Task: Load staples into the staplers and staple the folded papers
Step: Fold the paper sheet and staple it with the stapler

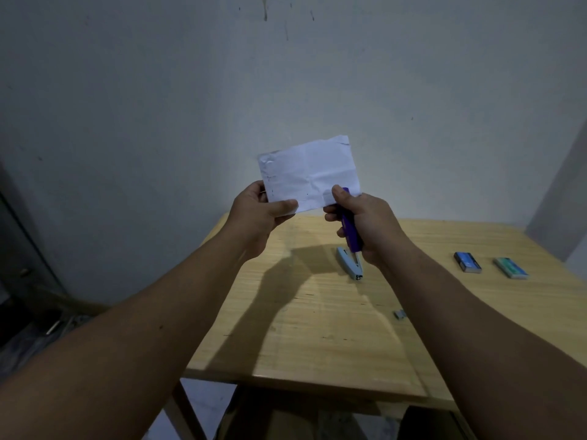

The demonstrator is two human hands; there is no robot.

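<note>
A folded white paper (309, 171) is held up in the air above the far edge of the wooden table (333, 338). My left hand (259, 214) pinches its lower left corner between thumb and fingers. My right hand (365, 223) grips a purple stapler (349, 223), whose front end sits on the paper's lower right edge. A light blue stapler (349, 263) lies on the table just below my right hand. A small strip of staples (400, 314) lies loose on the tabletop.
Two staple boxes lie at the table's right side, a dark blue one (467, 262) and a teal one (510, 268). A grey wall stands right behind the table. Dark clutter sits on the floor at the left.
</note>
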